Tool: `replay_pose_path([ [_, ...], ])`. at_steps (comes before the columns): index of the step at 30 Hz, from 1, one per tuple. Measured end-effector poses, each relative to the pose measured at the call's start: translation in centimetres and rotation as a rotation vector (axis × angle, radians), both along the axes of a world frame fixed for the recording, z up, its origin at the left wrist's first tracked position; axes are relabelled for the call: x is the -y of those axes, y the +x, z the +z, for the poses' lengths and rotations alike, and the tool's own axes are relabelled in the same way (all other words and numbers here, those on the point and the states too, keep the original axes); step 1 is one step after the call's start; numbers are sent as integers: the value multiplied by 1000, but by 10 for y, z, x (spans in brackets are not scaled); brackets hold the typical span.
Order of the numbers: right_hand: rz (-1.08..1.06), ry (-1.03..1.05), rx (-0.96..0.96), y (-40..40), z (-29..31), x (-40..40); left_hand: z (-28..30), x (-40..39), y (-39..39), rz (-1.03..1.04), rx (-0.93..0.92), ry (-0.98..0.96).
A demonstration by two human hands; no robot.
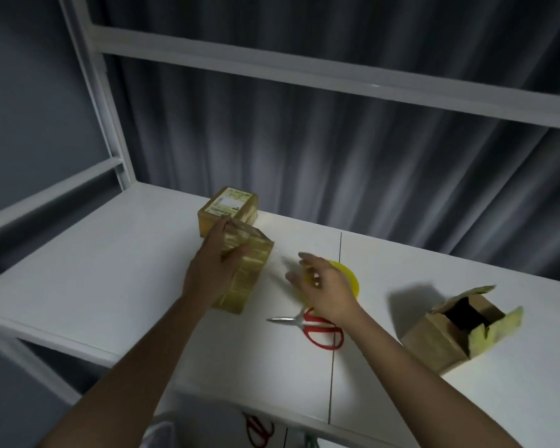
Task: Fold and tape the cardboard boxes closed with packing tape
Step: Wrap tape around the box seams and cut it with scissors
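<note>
label on far box (pixel 229 206), print unreadable

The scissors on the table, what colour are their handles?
Red, seen in the head view: the scissors lie with silver blades pointing left.

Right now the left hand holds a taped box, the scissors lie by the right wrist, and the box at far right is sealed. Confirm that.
Not quite: the box at far right stands open, flaps up, in the head view. The left hand does hold the taped box, and the scissors lie by the right wrist.
</note>
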State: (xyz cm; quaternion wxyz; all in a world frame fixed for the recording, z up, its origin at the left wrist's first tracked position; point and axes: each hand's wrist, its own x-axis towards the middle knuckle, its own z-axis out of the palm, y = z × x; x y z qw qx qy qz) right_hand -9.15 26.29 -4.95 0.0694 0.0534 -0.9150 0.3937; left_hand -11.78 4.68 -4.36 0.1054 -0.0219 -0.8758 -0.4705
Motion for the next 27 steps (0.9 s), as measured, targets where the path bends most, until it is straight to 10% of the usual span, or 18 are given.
replay_pose_path([
  [3, -94, -650, 113, -3, 11, 36, 10, -3, 8, 9, 38, 28],
  [10, -184, -1119, 121, 4, -2, 68, 13, 12, 17, 76, 75, 102],
  [17, -103, -1072, 101, 5, -6, 61, 8, 30, 18, 109, 97, 163],
  [24, -139, -289, -114, -10, -7, 59, 11, 30, 19, 114, 73, 160],
  [27, -214, -429, 1, -13, 3, 58, 12, 34, 19, 118, 65, 164],
])
